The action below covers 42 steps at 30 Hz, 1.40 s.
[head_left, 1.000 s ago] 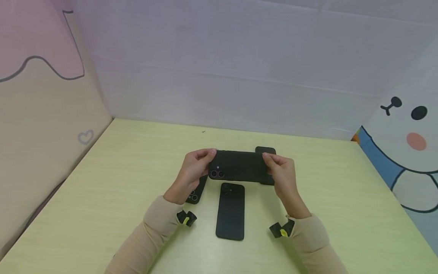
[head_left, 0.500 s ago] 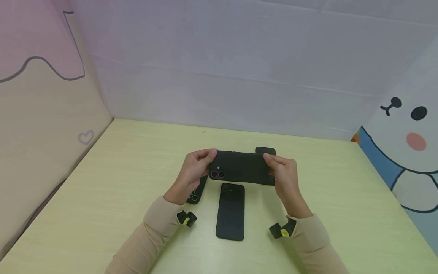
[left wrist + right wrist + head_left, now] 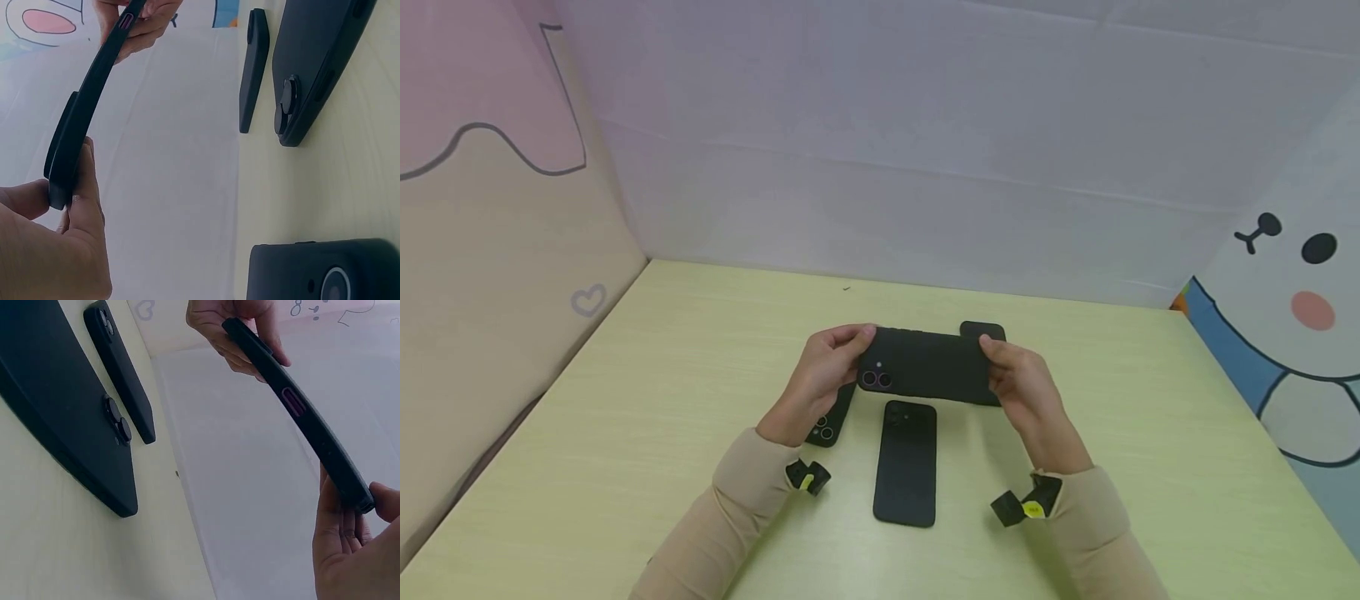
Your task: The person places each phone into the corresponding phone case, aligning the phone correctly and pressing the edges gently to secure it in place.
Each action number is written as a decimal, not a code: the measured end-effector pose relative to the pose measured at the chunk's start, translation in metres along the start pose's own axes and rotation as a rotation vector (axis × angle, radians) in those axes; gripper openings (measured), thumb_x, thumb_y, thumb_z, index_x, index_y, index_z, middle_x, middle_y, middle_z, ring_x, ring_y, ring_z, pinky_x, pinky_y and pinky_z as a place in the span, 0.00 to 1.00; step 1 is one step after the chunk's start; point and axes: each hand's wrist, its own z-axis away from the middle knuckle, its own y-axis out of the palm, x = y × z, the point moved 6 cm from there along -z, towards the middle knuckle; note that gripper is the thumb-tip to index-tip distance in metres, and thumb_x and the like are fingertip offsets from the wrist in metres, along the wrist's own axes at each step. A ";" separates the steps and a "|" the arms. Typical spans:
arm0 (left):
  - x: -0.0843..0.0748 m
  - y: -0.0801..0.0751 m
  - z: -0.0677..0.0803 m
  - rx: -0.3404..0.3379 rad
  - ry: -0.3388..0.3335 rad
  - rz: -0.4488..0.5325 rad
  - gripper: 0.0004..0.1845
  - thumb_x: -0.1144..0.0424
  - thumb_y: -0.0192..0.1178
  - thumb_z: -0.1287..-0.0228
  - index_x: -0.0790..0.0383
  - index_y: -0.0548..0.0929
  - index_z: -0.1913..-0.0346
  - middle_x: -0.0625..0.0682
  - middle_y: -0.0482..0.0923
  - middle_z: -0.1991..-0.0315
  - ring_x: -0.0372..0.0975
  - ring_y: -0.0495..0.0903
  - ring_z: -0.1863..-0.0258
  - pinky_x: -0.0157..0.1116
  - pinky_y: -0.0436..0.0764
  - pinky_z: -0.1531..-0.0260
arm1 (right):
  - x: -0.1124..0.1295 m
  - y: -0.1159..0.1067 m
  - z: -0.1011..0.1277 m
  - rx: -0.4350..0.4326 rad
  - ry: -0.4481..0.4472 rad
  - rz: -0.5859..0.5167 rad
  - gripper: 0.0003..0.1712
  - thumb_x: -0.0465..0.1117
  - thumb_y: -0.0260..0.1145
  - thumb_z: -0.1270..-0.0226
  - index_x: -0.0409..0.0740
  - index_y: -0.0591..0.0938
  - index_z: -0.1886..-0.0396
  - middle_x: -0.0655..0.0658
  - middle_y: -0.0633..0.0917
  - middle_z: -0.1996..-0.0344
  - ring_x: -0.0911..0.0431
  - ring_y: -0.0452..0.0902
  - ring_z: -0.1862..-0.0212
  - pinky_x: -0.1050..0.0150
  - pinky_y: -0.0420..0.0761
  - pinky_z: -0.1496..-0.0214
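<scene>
Work surface: a pale yellow-green table (image 3: 647, 392) with a faint wood-grain pattern fills the lower half of the head view and runs up to the walls on three sides.

Rear enclosure: a white panel wall (image 3: 925, 150) spans the upper centre of the frame, with faint horizontal seams and creases.

Left enclosure: a panel (image 3: 482, 267) at the left of the frame, pink above and beige below, divided by a wavy grey line; a small grey heart outline (image 3: 587, 299) sits low on it, near the table's far left corner.

Right enclosure: a cartoon panel (image 3: 1292, 283) at the right edge showing a white face with black eye, pink cheek and blue area beneath.

Lighting: even and soft; shadows on the table are weak.
</scene>
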 end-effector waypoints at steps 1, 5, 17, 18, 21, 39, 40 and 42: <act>0.000 0.000 0.000 0.004 0.001 0.001 0.16 0.58 0.56 0.36 0.61 0.78 0.48 0.52 0.79 0.59 0.35 0.82 0.64 0.34 0.80 0.58 | 0.000 0.000 0.000 0.004 -0.001 -0.008 0.15 0.39 0.58 0.34 0.50 0.83 0.81 0.55 0.82 0.80 0.64 0.75 0.75 0.70 0.67 0.67; 0.002 0.001 -0.002 0.015 0.003 0.015 0.17 0.57 0.55 0.36 0.61 0.78 0.47 0.52 0.79 0.58 0.34 0.82 0.63 0.32 0.80 0.59 | 0.000 0.002 0.000 0.008 -0.003 -0.047 0.15 0.38 0.57 0.33 0.49 0.83 0.80 0.55 0.81 0.80 0.64 0.76 0.75 0.71 0.70 0.64; 0.002 0.004 -0.004 0.079 0.005 0.030 0.18 0.62 0.53 0.34 0.68 0.73 0.45 0.61 0.75 0.50 0.38 0.81 0.62 0.34 0.79 0.56 | 0.002 0.000 -0.001 -0.062 -0.011 -0.161 0.14 0.36 0.56 0.33 0.46 0.81 0.79 0.53 0.79 0.78 0.62 0.77 0.73 0.71 0.73 0.66; 0.001 0.003 -0.004 0.065 0.010 0.028 0.18 0.62 0.53 0.34 0.68 0.74 0.45 0.61 0.75 0.51 0.38 0.81 0.62 0.34 0.79 0.56 | 0.002 0.001 -0.001 -0.057 -0.011 -0.164 0.14 0.36 0.56 0.33 0.46 0.81 0.78 0.53 0.80 0.77 0.62 0.77 0.72 0.71 0.74 0.65; 0.000 0.000 -0.003 0.004 0.018 0.009 0.17 0.62 0.53 0.35 0.68 0.76 0.47 0.61 0.77 0.54 0.37 0.81 0.64 0.33 0.80 0.58 | 0.003 0.003 -0.001 -0.029 -0.007 -0.159 0.12 0.35 0.57 0.34 0.45 0.82 0.75 0.52 0.82 0.76 0.61 0.79 0.71 0.70 0.76 0.65; -0.004 -0.006 -0.009 -0.131 0.009 0.002 0.20 0.51 0.55 0.37 0.63 0.79 0.51 0.50 0.75 0.64 0.37 0.75 0.68 0.30 0.77 0.61 | 0.003 0.011 0.003 0.212 -0.007 0.316 0.23 0.33 0.54 0.33 0.22 0.66 0.43 0.54 0.83 0.70 0.62 0.81 0.69 0.67 0.81 0.62; -0.004 -0.006 -0.010 -0.134 0.014 0.012 0.21 0.50 0.55 0.37 0.63 0.79 0.51 0.50 0.75 0.65 0.37 0.75 0.68 0.30 0.76 0.61 | 0.003 0.011 0.003 0.223 -0.007 0.320 0.23 0.32 0.54 0.33 0.21 0.65 0.43 0.54 0.83 0.70 0.63 0.81 0.69 0.67 0.80 0.62; -0.005 -0.005 -0.011 -0.136 0.026 0.040 0.22 0.49 0.55 0.38 0.64 0.79 0.50 0.49 0.75 0.66 0.36 0.75 0.68 0.29 0.77 0.60 | 0.003 0.013 0.004 0.239 -0.009 0.310 0.22 0.31 0.53 0.33 0.20 0.65 0.44 0.54 0.82 0.70 0.63 0.80 0.69 0.67 0.80 0.60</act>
